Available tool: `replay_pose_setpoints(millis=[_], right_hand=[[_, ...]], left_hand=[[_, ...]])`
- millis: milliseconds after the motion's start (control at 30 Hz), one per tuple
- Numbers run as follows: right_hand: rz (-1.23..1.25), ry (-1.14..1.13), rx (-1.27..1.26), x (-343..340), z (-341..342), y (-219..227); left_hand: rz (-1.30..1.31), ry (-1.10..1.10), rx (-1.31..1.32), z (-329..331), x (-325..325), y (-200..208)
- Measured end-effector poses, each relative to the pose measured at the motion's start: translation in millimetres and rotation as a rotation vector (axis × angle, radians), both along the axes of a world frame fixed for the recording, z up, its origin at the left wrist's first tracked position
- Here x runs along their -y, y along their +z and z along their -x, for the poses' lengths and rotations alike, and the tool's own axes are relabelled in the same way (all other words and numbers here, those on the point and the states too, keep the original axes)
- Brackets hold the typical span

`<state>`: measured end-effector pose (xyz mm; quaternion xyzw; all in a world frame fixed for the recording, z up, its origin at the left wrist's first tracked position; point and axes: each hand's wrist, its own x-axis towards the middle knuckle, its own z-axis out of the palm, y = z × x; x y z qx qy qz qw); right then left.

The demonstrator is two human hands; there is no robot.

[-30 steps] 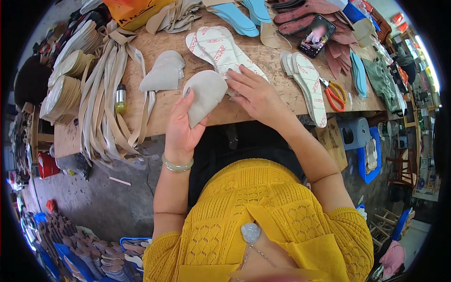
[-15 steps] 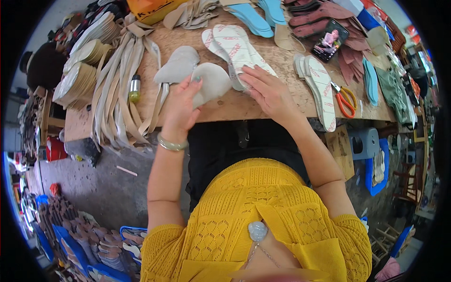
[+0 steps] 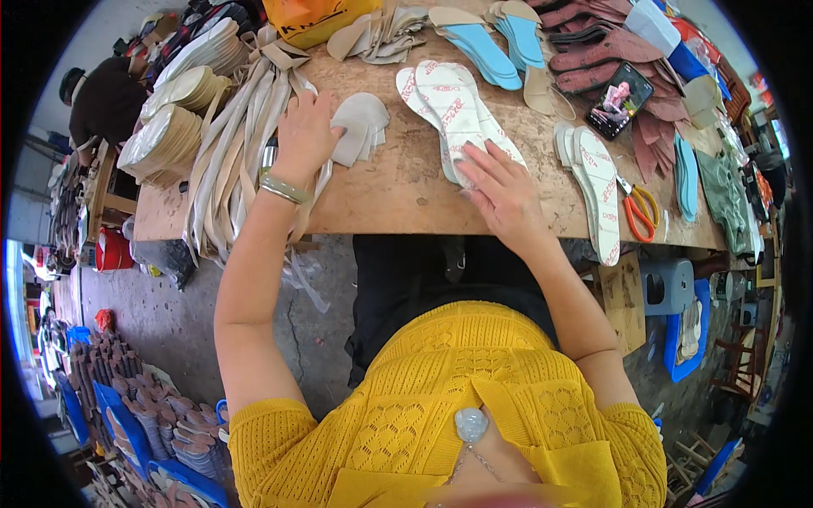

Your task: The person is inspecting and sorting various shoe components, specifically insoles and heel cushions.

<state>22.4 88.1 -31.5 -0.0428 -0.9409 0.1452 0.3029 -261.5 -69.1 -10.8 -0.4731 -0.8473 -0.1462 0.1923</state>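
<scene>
Presently, the two bare hands are over the wooden desk [image 3: 381, 203], well apart from each other. The left hand [image 3: 306, 140] is palm down with its fingers extended and somewhat spread; nothing is seen in its grasp. It lies over the right side of a bundle of long beige and grey strips [image 3: 241, 140], its thumb at the edge of a small pile of grey rounded pieces [image 3: 362, 118]. A small bottle [image 3: 268, 158] is partly hidden by this hand, and a pale bangle [image 3: 285, 189] encircles the wrist. The right hand [image 3: 506, 199] has its fingers slightly parted, tips at the near end of the white insoles with red print [image 3: 456, 102]; whether the thumb pinches them cannot be told. These insoles lie fanned and overlapping at the middle of the desk, to the right of the grey pieces. Further right is a second set of printed white insoles [image 3: 600, 190], its near end projecting past the desk edge, with scissors [image 3: 641, 212] just beside it. A phone with a lit screen [image 3: 620, 100] rests against reddish-brown pieces [image 3: 593, 63]. Blue insoles [image 3: 487, 55] lie at the far side; stacked pale insoles [image 3: 165, 140] stand left of the strips
</scene>
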Motion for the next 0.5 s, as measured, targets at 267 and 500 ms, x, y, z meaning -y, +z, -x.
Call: replay_pose_setpoints(millis=[267, 500], right_hand=[[-0.013, -0.056, -0.094, 4, -4, -9], [0.039, -0.035, -0.121, -3, -6, -16]], left_hand=[[-0.121, -0.013, 0.214, 95, -90, -4], [0.074, 0.045, 0.181, 102, -153, -22]])
